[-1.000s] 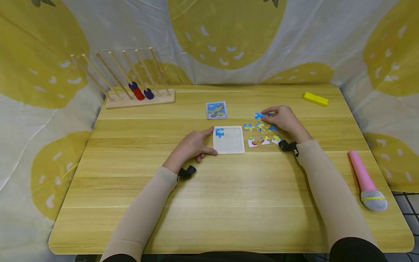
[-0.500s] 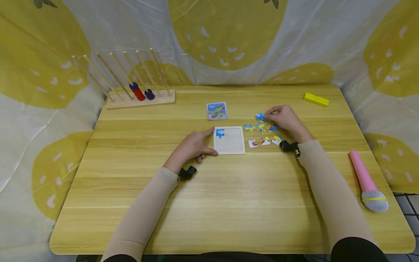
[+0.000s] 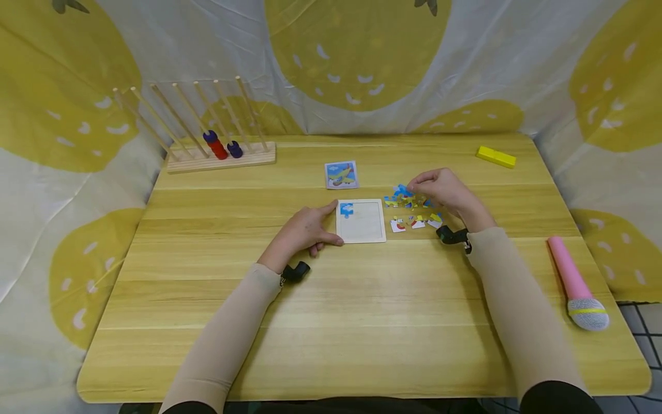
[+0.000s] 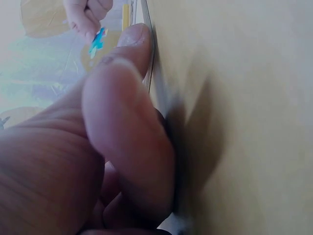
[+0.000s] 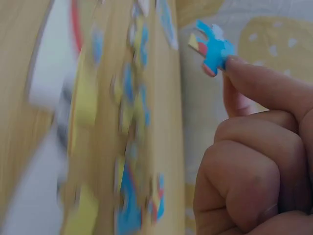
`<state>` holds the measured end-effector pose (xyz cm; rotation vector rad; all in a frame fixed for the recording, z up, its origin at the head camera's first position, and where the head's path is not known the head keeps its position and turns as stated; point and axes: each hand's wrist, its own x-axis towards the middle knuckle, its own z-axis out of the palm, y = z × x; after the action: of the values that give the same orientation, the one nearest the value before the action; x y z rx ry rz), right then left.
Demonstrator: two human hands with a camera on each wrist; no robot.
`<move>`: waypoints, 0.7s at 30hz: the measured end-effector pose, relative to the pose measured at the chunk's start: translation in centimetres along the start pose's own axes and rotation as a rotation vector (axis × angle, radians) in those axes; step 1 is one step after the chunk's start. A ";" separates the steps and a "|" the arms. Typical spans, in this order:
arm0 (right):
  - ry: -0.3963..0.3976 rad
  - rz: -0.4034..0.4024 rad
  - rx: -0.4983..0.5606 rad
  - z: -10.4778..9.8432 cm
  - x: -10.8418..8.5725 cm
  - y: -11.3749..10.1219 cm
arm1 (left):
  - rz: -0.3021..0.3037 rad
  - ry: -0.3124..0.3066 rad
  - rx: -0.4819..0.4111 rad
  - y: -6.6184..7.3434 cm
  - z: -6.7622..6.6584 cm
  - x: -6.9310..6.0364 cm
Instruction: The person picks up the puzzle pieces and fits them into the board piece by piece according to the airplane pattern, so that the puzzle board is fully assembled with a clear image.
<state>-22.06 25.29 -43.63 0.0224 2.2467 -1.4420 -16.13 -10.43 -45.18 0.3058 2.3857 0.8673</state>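
Note:
My right hand (image 3: 439, 187) pinches a jigsaw piece (image 5: 217, 49) between thumb and index finger. The piece is mostly blue, with bits of white, red and yellow. In the right wrist view it is lifted off the table, and the other fingers are curled in. My left hand (image 3: 305, 227) rests at the left side of a square puzzle tray (image 3: 367, 229). Its index finger and thumb reach out to the tray's left corners. One blue and white piece (image 3: 346, 210) lies in the tray's upper left corner. Several loose pieces (image 3: 397, 225) lie in rows right of the tray.
A picture card (image 3: 341, 175) with an airplane lies behind the tray. A wooden peg rack (image 3: 222, 163) with red and dark blue beads stands at the back left. A yellow block (image 3: 496, 157) lies at the back right, and a pink toy microphone (image 3: 571, 273) near the right edge.
My right hand has picked up the blue piece from the back of the loose pieces and moved it slightly left, toward the tray. The left hand has stayed at the tray.

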 end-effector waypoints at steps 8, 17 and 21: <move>-0.098 0.017 -0.081 5.6 1.5 -2.7 | 0.011 -0.002 -0.014 0.0 -0.1 0.0; -0.064 -0.005 -0.265 8.7 2.9 -3.5 | 0.011 -0.004 -0.008 0.1 -0.1 0.1; -0.042 -0.024 -0.282 9.2 3.3 -3.4 | 0.002 -0.008 -0.006 0.1 -0.2 0.0</move>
<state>-22.44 15.01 -45.10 -0.1244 2.4009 -1.1148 -16.24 -10.44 -44.97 0.3089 2.3757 0.8726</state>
